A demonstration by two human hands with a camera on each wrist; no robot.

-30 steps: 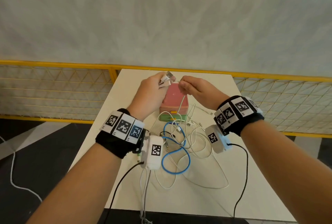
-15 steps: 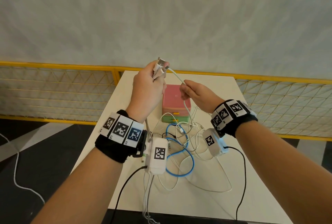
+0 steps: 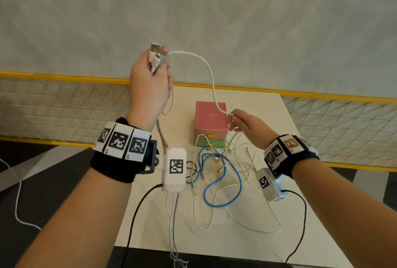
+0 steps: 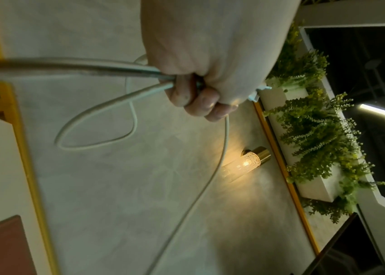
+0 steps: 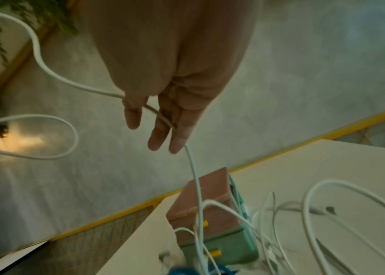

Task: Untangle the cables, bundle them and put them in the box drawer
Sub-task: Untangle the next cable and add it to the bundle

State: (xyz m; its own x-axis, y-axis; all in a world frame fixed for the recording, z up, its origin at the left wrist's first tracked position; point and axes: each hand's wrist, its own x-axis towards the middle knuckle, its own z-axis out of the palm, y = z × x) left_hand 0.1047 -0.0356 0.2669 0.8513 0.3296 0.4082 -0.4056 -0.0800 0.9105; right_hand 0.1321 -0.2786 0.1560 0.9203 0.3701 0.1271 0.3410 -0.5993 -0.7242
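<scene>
My left hand is raised high above the table's left side and grips two plug ends of a white cable; in the left wrist view its fingers curl round several strands. The cable arcs down to my right hand, which hovers beside the box. There it runs between the nearly straight fingers and drops to the tangle. The box has a pink top and a green lower drawer, both shut, with yellow knobs. A blue cable and more white cables lie tangled before it.
The white table is small, with a yellow mesh railing and a grey wall behind it. Some cable strands hang over the front edge. A thin black cable lies in the tangle. Dark floor lies to the left.
My left hand has risen up and to the left with the plug ends. My right hand has slid down the white cable to the box's right, so the span between them has grown.
</scene>
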